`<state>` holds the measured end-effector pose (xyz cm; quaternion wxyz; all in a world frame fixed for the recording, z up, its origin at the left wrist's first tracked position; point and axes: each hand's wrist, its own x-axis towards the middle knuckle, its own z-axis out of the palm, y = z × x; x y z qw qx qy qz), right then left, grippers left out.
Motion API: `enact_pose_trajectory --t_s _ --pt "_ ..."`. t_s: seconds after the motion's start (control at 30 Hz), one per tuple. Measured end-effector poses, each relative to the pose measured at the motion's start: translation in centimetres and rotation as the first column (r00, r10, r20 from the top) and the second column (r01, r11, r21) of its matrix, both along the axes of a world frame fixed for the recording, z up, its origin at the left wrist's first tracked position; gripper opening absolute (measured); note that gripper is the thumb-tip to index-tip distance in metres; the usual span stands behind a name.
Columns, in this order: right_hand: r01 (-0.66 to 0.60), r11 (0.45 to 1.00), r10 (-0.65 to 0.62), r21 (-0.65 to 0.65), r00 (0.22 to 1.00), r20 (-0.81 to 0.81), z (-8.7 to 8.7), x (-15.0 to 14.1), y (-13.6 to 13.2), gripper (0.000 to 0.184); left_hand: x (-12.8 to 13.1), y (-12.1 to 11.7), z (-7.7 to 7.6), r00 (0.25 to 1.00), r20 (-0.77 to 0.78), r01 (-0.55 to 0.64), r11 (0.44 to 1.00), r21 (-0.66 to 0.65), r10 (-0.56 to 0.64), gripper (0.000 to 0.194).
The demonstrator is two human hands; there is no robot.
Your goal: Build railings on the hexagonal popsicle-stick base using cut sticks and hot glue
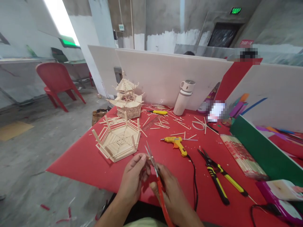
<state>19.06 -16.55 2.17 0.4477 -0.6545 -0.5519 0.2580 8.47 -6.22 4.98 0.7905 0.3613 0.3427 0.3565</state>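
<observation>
My right hand (169,186) is closed around scissors (160,192) with red handles, their slim metal blades pointing away from me and slightly apart. Beside the blades, my left hand (135,173) has its fingers pinched together. A small pale piece (151,157), which looks like the end of a wooden stick, shows at its fingertips, close to the blades; most of it is hidden. Just beyond my left hand sits a hexagonal base (120,142) made of wooden sticks, with upright posts at its corners. Behind it stands a tiered stick pagoda (127,97).
On the red table (90,170) lie a yellow glue gun (176,143) with a black cord, yellow-black shears (217,176), a yellow cutter knife (159,112), loose sticks (163,123) and a bundle of sticks (243,156). A bottle (183,99) stands against the white board.
</observation>
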Motion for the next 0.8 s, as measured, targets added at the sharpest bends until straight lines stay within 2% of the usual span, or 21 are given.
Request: enact_pose_trajectory --t_s 0.2,0.37,0.5,0.8 --pt "0.05 0.999 -0.051 0.01 0.992 0.117 -0.8 -0.3 -0.4 0.045 0.1 0.1 0.2 0.991 -0.107 0.094 0.985 0.145 -0.079 0.039" --pt "0.06 0.998 -0.063 0.027 0.988 0.142 -0.5 -0.4 -0.6 0.043 0.1 0.3 0.4 0.988 -0.128 0.111 0.971 0.211 -0.085 0.042" --pt "0.031 0.999 -0.033 0.018 0.993 0.112 -0.4 -0.4 -0.7 0.047 0.2 0.6 0.5 0.986 -0.145 0.112 0.969 0.22 -0.082 0.043" --pt "0.083 0.995 -0.092 0.059 0.983 0.16 -1.4 -0.4 -1.0 0.056 0.1 1.0 0.2 0.978 -0.177 0.152 0.955 0.256 -0.109 0.04"
